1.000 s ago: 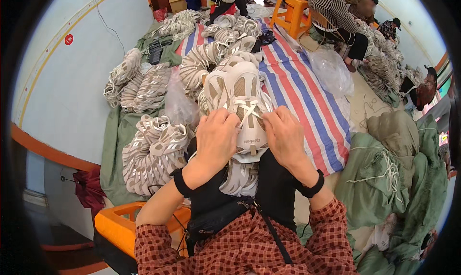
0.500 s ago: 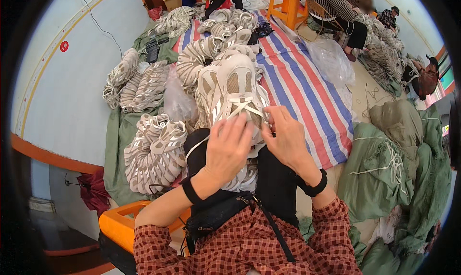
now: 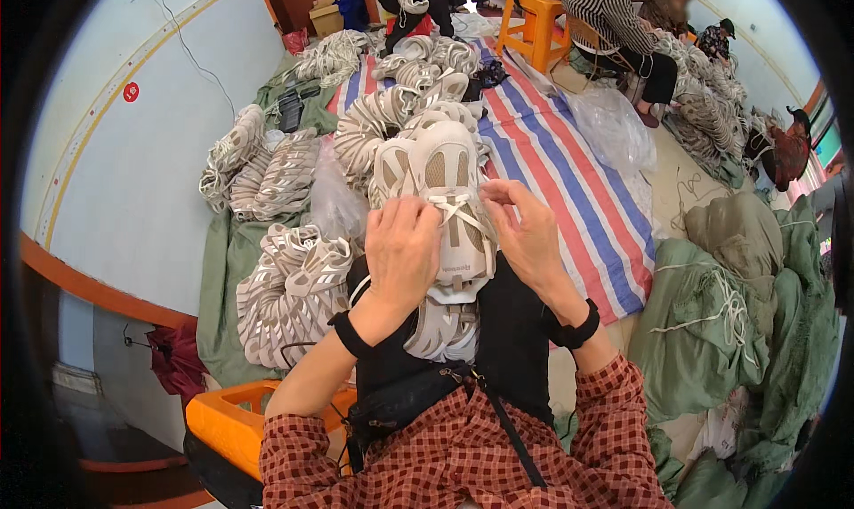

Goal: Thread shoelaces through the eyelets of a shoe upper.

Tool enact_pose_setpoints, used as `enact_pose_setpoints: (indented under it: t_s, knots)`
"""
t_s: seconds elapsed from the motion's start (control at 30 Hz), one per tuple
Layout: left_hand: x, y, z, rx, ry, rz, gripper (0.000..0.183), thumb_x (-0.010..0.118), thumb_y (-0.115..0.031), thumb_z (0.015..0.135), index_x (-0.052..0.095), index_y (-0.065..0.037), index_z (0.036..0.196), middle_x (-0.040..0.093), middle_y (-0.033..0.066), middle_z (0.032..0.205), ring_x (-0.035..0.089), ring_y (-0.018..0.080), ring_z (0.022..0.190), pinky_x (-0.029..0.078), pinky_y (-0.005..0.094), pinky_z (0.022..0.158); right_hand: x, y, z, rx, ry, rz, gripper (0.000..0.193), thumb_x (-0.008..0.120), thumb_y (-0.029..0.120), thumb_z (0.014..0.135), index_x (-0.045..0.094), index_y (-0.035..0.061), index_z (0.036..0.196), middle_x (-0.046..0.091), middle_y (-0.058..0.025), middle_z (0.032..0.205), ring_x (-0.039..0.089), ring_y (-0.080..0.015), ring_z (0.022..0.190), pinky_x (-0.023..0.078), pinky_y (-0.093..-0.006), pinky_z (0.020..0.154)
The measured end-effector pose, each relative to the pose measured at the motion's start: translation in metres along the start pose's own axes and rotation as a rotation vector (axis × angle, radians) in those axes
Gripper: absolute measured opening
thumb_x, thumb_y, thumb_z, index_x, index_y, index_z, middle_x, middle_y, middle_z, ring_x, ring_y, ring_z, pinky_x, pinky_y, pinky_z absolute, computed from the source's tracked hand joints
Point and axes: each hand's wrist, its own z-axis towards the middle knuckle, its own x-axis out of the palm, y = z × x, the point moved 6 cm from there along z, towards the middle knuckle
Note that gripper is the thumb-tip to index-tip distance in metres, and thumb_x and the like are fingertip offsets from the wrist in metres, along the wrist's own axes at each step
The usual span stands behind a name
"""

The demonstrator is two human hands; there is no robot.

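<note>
The cream and beige mesh sneaker (image 3: 445, 208) rested upright on the person's lap, toe pointing away. Compared with the frame a second earlier, the left hand (image 3: 402, 251) had slid down its left side and lay closed against it, while the right hand (image 3: 527, 233) had moved up, fingers pinched together on the white flat lace (image 3: 463, 214), indicating lacing in progress

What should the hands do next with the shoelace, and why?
Probably pull the white lace snug across the tongue. The cream sneaker rests on the lap, both the left hand and the right hand pinch at the lace, and it crosses the shoe loosely, so tightening looks like the next small step.
</note>
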Motion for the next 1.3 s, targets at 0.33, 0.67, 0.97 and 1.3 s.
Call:
enact_pose_setpoints:
  t_s: [0.33, 0.67, 0.97, 1.3]
  knots:
    - [0.004, 0.010, -0.029, -0.254, 0.296, -0.401, 0.014, 0.057, -0.013, 0.089, 0.056, -0.002, 0.080, 0.054, 0.0115, 0.056, 0.050, 0.0330, 0.049, 0.042, 0.0409, 0.051, 0.011, 0.023, -0.014, -0.129, 0.093, -0.286, 0.014, 0.066, 0.004, 0.081, 0.062, 0.0021, 0.094, 0.059, -0.0107, 0.080, 0.061, -0.0258, 0.075, 0.048, -0.0348, 0.064]
    - [0.022, 0.034, -0.074, -0.878, 0.489, -1.314, 0.027, 0.049, -0.022, 0.100, 0.055, -0.002, 0.082, 0.038, -0.0055, 0.055, 0.033, 0.0043, 0.044, 0.030, 0.0202, 0.043, 0.000, -0.013, -0.021, 0.189, 0.141, -0.002, 0.012, 0.066, 0.010, 0.083, 0.057, 0.0013, 0.084, 0.059, -0.0115, 0.082, 0.060, -0.0305, 0.076, 0.046, -0.0367, 0.062]
    - [0.020, 0.013, -0.064, -0.832, 0.474, -1.380, 0.025, 0.048, -0.018, 0.099, 0.059, 0.001, 0.088, 0.038, -0.0060, 0.055, 0.034, 0.0037, 0.044, 0.028, 0.0206, 0.043, -0.003, 0.011, -0.024, -0.001, 0.151, -0.188, 0.016, 0.064, 0.013, 0.084, 0.052, 0.0030, 0.081, 0.056, -0.0148, 0.068, 0.057, -0.0348, 0.066, 0.043, -0.0412, 0.060]
    - [0.001, 0.093, -0.101, -0.987, 0.550, -1.388, 0.016, 0.053, -0.018, 0.094, 0.059, -0.005, 0.102, 0.043, -0.0060, 0.055, 0.033, 0.0028, 0.041, 0.026, 0.0199, 0.040, -0.028, -0.053, -0.046, 0.326, 0.182, 0.347, 0.012, 0.061, 0.011, 0.089, 0.056, 0.0008, 0.092, 0.056, -0.0046, 0.066, 0.054, -0.0139, 0.057, 0.048, -0.0287, 0.063]
